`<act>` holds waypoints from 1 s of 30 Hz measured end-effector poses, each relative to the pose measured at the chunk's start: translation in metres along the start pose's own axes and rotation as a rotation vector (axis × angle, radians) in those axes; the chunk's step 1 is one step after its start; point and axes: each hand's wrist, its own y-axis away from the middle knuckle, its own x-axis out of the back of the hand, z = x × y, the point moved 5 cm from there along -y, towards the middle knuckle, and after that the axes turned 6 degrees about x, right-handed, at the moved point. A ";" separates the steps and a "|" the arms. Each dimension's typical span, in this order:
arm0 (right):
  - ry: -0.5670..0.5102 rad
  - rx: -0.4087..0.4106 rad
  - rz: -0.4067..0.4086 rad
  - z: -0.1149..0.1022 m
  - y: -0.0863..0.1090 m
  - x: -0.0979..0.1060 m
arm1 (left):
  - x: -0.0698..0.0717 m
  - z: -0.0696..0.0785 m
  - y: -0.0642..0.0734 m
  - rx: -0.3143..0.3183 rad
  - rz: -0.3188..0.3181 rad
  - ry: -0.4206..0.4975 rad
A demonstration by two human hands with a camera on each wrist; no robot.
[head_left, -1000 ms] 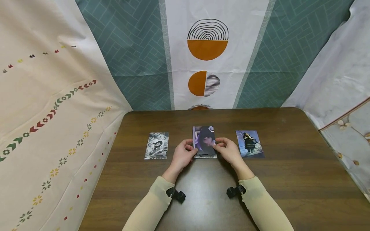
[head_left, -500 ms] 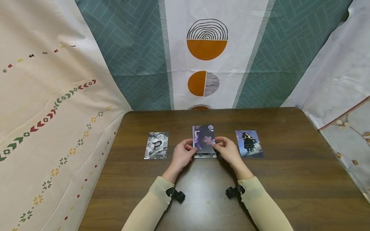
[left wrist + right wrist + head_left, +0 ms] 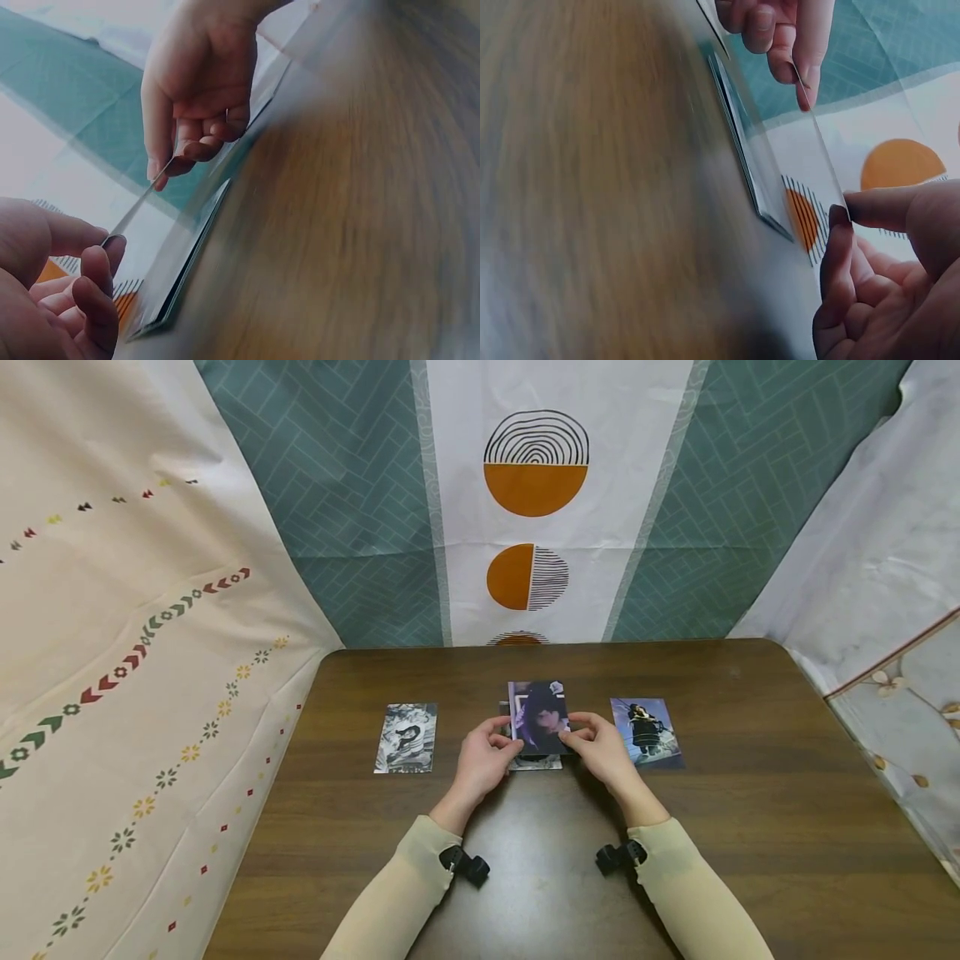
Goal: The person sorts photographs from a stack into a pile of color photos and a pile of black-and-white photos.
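Note:
Between my two hands a purple-toned photo card (image 3: 537,718) is held by its side edges. My left hand (image 3: 483,757) pinches the left edge between thumb and fingers, and my right hand (image 3: 604,750) pinches the right edge the same way. Seen edge-on in the left wrist view, the thin card (image 3: 138,207) is clear of the table. Below it lies a small stack of cards (image 3: 184,262), whose top one, a black-and-white photo card (image 3: 536,764), shows only along its lower and left edges in the head view.
To the left on the brown wooden table (image 3: 540,877) lies a black-and-white photo card (image 3: 406,739). A blue photo card (image 3: 648,733), with another edge showing beneath it, lies to the right. Patterned cloths (image 3: 360,502) hang behind the table and at both sides.
Both hands have lifted the purple photo card slightly and shifted it to the right, baring the left edge of the card below. The side cards have stayed put.

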 end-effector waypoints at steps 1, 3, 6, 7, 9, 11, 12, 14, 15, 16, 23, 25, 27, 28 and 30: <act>0.005 -0.002 -0.003 0.001 0.001 0.003 | -0.003 0.001 0.000 -0.004 -0.002 0.006; 0.022 -0.010 -0.006 0.003 0.002 0.010 | -0.010 0.003 -0.001 -0.008 -0.005 0.015; 0.054 -0.010 -0.003 0.007 0.003 0.023 | -0.022 0.005 -0.002 -0.009 -0.016 0.019; 0.063 -0.007 -0.001 0.008 0.004 0.027 | -0.026 0.006 -0.003 -0.012 -0.022 0.016; 0.075 -0.006 -0.003 0.011 0.005 0.035 | -0.034 0.008 -0.003 -0.013 -0.030 0.005; 0.074 -0.011 -0.009 0.014 0.006 0.042 | -0.042 0.011 -0.003 -0.023 -0.038 -0.009; 0.082 -0.017 -0.013 0.017 0.006 0.046 | -0.046 0.012 -0.003 -0.031 -0.041 -0.018; 0.082 -0.023 -0.025 0.021 0.008 0.053 | -0.054 0.015 -0.003 -0.048 -0.046 -0.038; 0.085 -0.024 -0.031 0.023 0.009 0.057 | -0.058 0.016 -0.003 -0.059 -0.045 -0.059; 0.087 -0.024 -0.032 0.024 0.010 0.061 | -0.062 0.017 -0.004 -0.070 -0.044 -0.078; 0.126 -0.011 -0.001 0.033 0.015 0.087 | -0.093 0.024 -0.007 -0.098 -0.047 -0.208; 0.126 -0.012 0.008 0.035 0.016 0.093 | -0.102 0.024 -0.007 -0.093 -0.059 -0.216; 0.128 -0.014 0.019 0.037 0.017 0.099 | -0.109 0.025 -0.008 -0.093 -0.068 -0.216; 0.129 -0.017 0.024 0.038 0.018 0.102 | -0.112 0.026 -0.008 -0.093 -0.073 -0.216; 0.124 -0.027 0.034 0.041 0.019 0.108 | -0.118 0.028 -0.008 -0.097 -0.083 -0.211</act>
